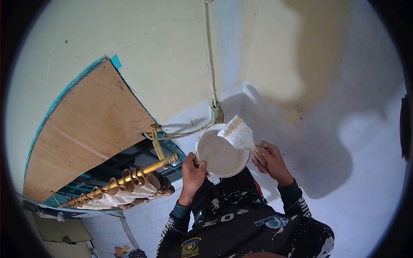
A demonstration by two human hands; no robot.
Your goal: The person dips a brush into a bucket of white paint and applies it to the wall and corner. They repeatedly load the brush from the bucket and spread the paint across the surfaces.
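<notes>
My left hand is closed on the rim of a round white bucket, its thumb lying over the edge. Greyish-white paint shows inside. In my right hand is a wide paintbrush, gripped by its handle. The brush head is coated in white and lies over the bucket's right side in this view, bristles pointing up and left. Dark sleeves with white lettering cover both arms, and white splashes mark the shirt.
A brass curtain rod with rings and a gathered curtain juts out at left, below a wooden panel. Cables run down the wall to a box behind the bucket. Fresh white paint covers the right wall's lower part.
</notes>
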